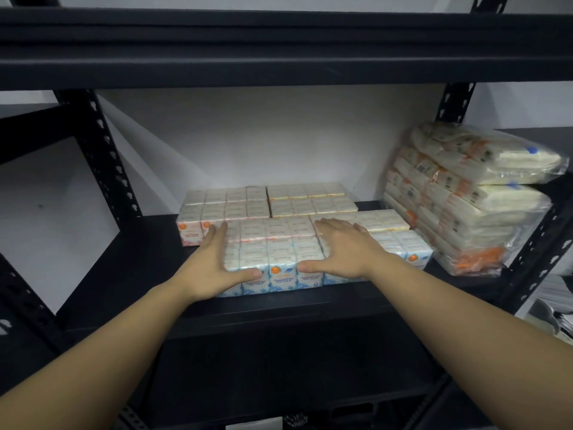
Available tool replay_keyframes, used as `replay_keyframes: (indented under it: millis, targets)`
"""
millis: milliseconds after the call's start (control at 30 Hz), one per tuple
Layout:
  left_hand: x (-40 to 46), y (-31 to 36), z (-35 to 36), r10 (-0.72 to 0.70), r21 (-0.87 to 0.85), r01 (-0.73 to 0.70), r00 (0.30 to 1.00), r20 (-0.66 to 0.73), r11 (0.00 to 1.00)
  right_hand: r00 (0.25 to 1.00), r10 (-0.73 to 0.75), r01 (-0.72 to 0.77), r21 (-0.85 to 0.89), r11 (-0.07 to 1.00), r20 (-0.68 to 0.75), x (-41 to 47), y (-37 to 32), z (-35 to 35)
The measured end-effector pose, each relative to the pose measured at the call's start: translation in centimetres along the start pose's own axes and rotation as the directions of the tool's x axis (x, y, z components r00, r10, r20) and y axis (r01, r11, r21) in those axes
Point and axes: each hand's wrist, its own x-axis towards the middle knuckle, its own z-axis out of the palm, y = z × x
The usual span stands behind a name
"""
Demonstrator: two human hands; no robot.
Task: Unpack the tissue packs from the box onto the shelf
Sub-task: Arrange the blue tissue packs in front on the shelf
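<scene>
Several blocks of mini tissue packs lie on the black shelf board [148, 262]. A blue-and-white block [273, 259] sits at the front. My left hand [214, 262] presses against its left side, thumb across its front face. My right hand [341, 249] lies flat, fingers spread, on the top of the blue block to its right [403, 246], thumb at the front of the middle block. Behind them lie a pink-labelled block [223, 206] and two yellow-edged blocks [310, 198]. The box is not in view.
A tall stack of bagged tissue packs [465, 200] fills the shelf's right end. Perforated black uprights [105, 156] stand at both sides and an upper shelf beam [279, 48] runs overhead. Papers lie outside the rack at the far right [555, 311].
</scene>
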Motion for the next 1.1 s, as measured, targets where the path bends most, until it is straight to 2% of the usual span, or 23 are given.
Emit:
replay_keyframes:
  millis: [167, 467, 700, 867, 1000, 1100]
  targets:
    - [0.9, -0.8, -1.6, -0.033, 0.039, 0.034, 0.999, -0.040, 0.999, 0.999, 0.039, -0.039, 0.022, 0.999, 0.004, 2.6, -1.2, -0.2]
    - [5.8, -3.8, -6.4, -0.046, 0.144, 0.059, 0.994, -0.095, 0.988, 0.979, 0.200, -0.202, 0.052, 0.978, 0.030, 6.9, -1.4, 0.2]
    - [11.2, -8.1, -7.0, -0.181, 0.133, 0.180, 0.983, -0.006, 0.975, 0.979, 0.205, -0.206, 0.051, 0.977, 0.018, 7.4, -1.0, 1.2]
    - [13.0, -8.6, -7.3, -0.078, 0.092, 0.074, 0.996, 0.044, 0.993, 0.979, 0.206, -0.206, 0.047, 0.977, 0.004, 7.6, -1.0, 1.5]
    - [13.1, -7.6, -7.0, 0.059, -0.096, -0.057, 0.998, 0.025, 0.994, 0.977, 0.212, -0.212, 0.053, 0.976, 0.005, 7.6, -1.0, 1.4]
    - [13.7, -8.3, -6.5, 0.061, -0.148, -0.058, 0.998, 0.021, 0.987, 0.976, 0.218, -0.218, 0.060, 0.974, 0.005, 7.6, -1.1, 1.4]
